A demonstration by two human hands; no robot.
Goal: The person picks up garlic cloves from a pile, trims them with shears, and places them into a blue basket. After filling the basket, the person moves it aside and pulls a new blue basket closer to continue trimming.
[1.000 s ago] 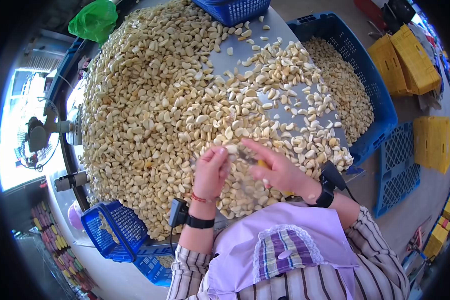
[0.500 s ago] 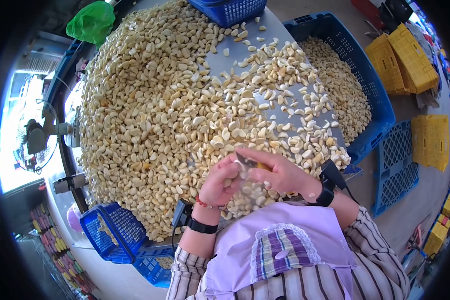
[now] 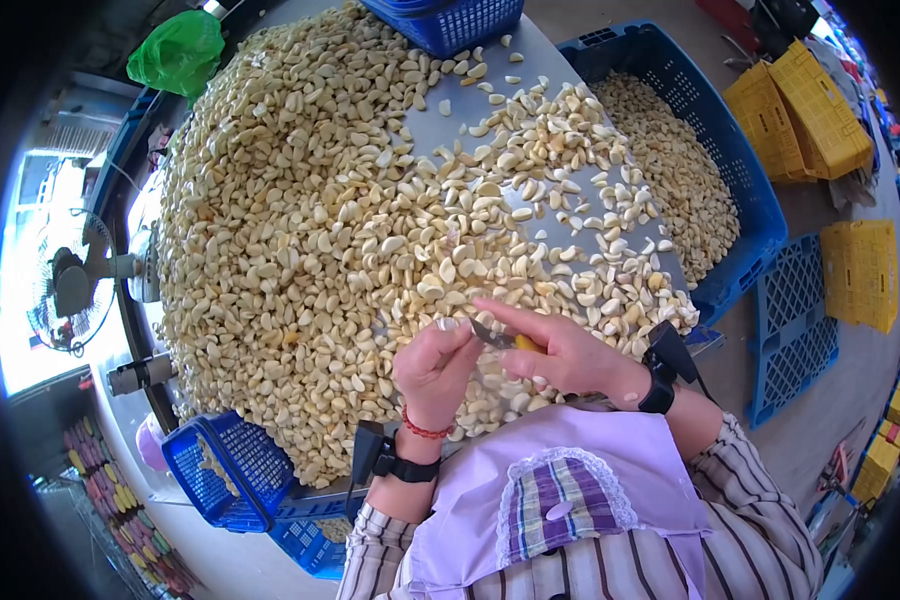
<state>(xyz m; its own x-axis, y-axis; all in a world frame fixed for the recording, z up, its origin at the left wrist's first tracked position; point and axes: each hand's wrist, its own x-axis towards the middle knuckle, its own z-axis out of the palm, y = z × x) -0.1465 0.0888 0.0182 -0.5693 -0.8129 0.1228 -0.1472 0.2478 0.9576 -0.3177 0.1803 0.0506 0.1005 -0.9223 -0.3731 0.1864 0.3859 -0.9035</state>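
A large heap of pale peeled garlic cloves [image 3: 300,230] spreads over the metal table [image 3: 440,112]. My right hand [image 3: 570,355] is closed around a small knife [image 3: 500,338] with a yellow handle and a dark, short blade. The blade points left toward my left hand [image 3: 433,372], which is closed in a pinch. A bit of a whitish clove [image 3: 450,324] shows at its fingertips; the rest is hidden by the fingers. Both hands are above the near edge of the heap, with loose cloves below and between them.
A big blue crate [image 3: 760,262] of cloves stands right of the table. Blue baskets sit at the far edge [image 3: 460,28] and near left [image 3: 255,465]. Yellow crates [image 3: 820,110], a blue pallet [image 3: 795,330], a fan [image 3: 75,285] and a green bag [image 3: 177,55] are around.
My left hand has turned and its fingers have drawn slightly left, away from the knife. The blade, blurred and half covered before, now shows plainly.
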